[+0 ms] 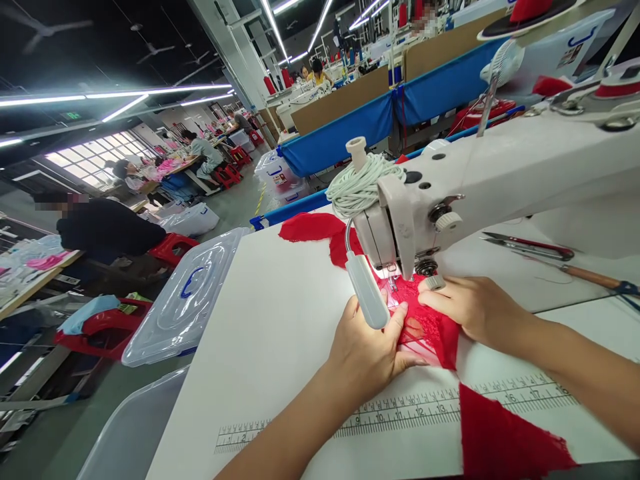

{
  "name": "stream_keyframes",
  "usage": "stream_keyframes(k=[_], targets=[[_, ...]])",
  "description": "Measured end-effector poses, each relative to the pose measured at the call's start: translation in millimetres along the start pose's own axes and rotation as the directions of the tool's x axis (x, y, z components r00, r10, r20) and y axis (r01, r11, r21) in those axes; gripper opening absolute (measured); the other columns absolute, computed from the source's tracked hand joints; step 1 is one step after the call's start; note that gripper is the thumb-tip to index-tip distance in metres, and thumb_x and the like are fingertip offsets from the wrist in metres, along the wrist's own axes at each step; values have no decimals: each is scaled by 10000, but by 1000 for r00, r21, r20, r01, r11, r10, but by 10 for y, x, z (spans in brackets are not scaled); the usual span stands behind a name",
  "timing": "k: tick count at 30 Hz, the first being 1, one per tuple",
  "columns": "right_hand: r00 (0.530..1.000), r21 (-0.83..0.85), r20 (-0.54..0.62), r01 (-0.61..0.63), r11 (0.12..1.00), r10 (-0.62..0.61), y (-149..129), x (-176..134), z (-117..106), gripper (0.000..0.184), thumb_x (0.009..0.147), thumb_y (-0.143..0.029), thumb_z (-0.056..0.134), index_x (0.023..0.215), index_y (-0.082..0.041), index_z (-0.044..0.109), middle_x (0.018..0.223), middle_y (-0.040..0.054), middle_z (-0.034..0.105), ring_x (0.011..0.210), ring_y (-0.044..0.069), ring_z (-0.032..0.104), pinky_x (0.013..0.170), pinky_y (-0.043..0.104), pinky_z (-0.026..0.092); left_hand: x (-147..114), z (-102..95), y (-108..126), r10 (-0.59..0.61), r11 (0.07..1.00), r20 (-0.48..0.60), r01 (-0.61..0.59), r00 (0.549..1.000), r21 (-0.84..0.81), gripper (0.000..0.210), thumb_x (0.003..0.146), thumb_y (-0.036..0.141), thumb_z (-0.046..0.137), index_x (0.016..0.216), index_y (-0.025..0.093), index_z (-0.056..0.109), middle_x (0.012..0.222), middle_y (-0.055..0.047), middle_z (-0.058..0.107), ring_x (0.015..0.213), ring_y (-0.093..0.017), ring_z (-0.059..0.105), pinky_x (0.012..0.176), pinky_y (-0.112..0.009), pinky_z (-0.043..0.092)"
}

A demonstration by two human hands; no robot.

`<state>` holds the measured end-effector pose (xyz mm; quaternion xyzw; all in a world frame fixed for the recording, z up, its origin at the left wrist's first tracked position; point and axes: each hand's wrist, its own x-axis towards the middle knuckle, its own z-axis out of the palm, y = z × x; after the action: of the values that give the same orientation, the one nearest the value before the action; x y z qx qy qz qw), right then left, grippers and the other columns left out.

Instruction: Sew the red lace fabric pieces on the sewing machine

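Observation:
A piece of red lace fabric (pixel 425 327) lies under the needle and presser foot (pixel 393 283) of a white sewing machine (pixel 500 173). My left hand (pixel 367 343) holds the fabric's near left side, its fingers partly beneath the sheer lace. Its fingertips are close to the presser foot. On the other side, my right hand (pixel 473 308) grips the lace's right edge with bent fingers, just below the machine head; some fingertips are hidden. A grey lamp (pixel 367 290) on a bent stem hangs in front of my left hand. Light falls around the needle.
Scissors (pixel 530 245) and a wooden-handled tool (pixel 590 275) lie right of the machine. Red fabric pieces (pixel 505 433) hang near the front edge and lie behind the head (pixel 310 227). A printed ruler (pixel 390 415) crosses the white table. Clear lidded bins (pixel 185 300) stand left. Other people sit farther off.

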<state>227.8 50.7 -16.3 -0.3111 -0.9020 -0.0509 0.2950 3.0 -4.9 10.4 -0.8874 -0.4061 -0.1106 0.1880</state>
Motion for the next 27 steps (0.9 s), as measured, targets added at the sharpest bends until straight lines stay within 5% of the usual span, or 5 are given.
stream_keyframes(k=[12, 17, 20, 24, 27], targets=[[996, -34, 74, -37, 999, 39, 14, 6, -56, 322, 664, 37, 409, 815, -201, 566, 791, 41, 562, 688, 171, 514, 506, 270, 301, 17, 34, -36, 49, 999, -59, -50, 997, -17, 691, 954, 670, 388, 1244, 94, 637, 1103, -194, 676, 1054, -335, 610, 906, -488, 463], [999, 2, 21, 32, 999, -32, -26, 3, -150, 311, 819, -45, 420, 1013, -173, 627, 986, 84, 665, 634, 155, 555, 501, 286, 341, 114, -66, 12, 163, 986, -205, -169, 965, -10, 229, 943, 188, 486, 778, 145, 638, 650, -5, 544, 581, -147, 513, 553, -290, 386], [993, 60, -9, 121, 991, -120, -68, -24, -136, 310, 887, -40, 397, 1035, -196, 620, 1017, 53, 694, 638, 134, 565, 518, 276, 334, 105, -88, 16, 169, 985, -235, -173, 957, 6, 286, 839, -12, 448, 643, 175, 541, 585, 22, 465, 501, -121, 420, 462, -275, 278], [988, 124, 86, 119, 985, -130, -98, -67, -70, 263, 929, -67, 389, 828, -208, 587, 733, 2, 591, 565, 135, 450, 514, 280, 289, 63, -58, -45, 198, 969, -142, -216, 970, -123, 261, 855, -30, 419, 733, 159, 552, 842, -60, 644, 670, -125, 581, 407, -246, 238], [987, 196, 137, 60, 979, -88, -102, -54, -56, 228, 910, -106, 398, 777, -201, 556, 721, 21, 550, 607, 157, 438, 541, 288, 316, 83, -15, -117, 31, 854, 45, -3, 999, -520, 181, 914, 77, 406, 884, 159, 565, 1016, -104, 673, 691, -144, 612, 448, -235, 368]])
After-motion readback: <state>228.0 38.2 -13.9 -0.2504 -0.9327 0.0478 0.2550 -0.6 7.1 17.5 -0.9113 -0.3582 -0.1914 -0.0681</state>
